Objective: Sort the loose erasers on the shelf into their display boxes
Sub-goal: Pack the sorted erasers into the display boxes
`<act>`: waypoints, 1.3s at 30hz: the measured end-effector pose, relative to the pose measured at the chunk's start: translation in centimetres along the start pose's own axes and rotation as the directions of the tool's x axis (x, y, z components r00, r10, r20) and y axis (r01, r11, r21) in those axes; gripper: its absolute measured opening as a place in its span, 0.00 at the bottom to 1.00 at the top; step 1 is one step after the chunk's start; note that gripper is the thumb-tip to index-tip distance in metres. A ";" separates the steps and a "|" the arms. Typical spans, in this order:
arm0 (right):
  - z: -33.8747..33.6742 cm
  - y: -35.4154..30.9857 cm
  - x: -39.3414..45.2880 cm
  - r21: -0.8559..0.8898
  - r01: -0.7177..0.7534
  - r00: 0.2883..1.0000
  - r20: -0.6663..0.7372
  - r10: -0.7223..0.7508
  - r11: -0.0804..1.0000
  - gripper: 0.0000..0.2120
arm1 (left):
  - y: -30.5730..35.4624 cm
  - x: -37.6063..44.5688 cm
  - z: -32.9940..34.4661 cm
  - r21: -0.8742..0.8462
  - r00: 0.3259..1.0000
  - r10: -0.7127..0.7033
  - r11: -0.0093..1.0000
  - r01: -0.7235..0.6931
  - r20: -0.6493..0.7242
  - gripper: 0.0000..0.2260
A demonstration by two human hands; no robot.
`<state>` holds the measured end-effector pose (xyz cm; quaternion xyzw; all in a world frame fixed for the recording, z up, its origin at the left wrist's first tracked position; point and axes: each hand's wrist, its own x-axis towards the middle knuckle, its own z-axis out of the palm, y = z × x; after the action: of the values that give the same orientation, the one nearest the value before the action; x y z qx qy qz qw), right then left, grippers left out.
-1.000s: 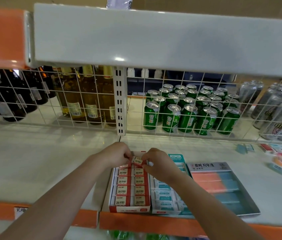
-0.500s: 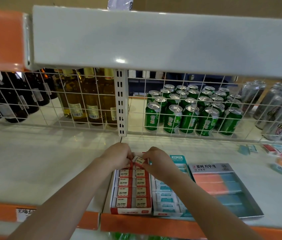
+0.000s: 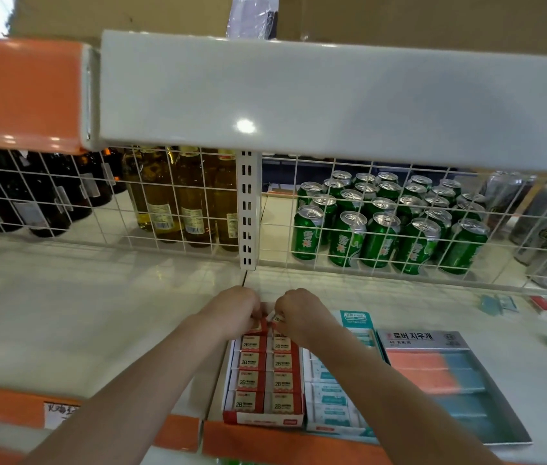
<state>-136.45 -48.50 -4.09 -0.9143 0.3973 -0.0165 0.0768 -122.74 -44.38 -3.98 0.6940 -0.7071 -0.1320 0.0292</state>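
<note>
A red display box at the shelf's front edge holds two rows of 2B erasers. My right hand pinches one 2B eraser over the box's far end. My left hand is closed at the same far end, touching the box's back; what its fingers grip is hidden. To the right stand a teal-and-white eraser box and a grey tray of pink and blue erasers. Loose erasers lie at the far right of the shelf.
A white wire grid backs the shelf, with bottles and green cans behind it. The upper shelf's white front hangs overhead. An orange price rail runs along the front edge.
Both hands have drawn closer together at the far end of the red box, and the eraser in my right hand has sunk lower toward it. The view has tilted slightly.
</note>
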 end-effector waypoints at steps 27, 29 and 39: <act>-2.2 5.9 -5.7 0.191 -0.107 0.994 -0.015 0.112 0.976 0.14 | 4.0 -0.7 1.3 -0.279 0.995 -0.021 0.960 -0.006 -0.096 0.10; -2.4 7.4 -7.1 0.216 -0.142 0.989 -0.019 0.150 0.966 0.14 | 6.2 -0.6 1.1 -0.335 0.993 -0.009 0.942 -0.032 -0.121 0.10; -4.5 19.1 -18.1 0.425 -0.385 0.893 -0.053 0.447 0.819 0.11 | 20.6 2.7 2.6 -0.369 0.973 0.217 0.901 -0.228 -0.072 0.10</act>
<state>-163.05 -48.76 -2.04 -0.7654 0.5800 -0.1496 0.2355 -143.46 -46.60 -2.20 0.5921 -0.7430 -0.2505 0.1864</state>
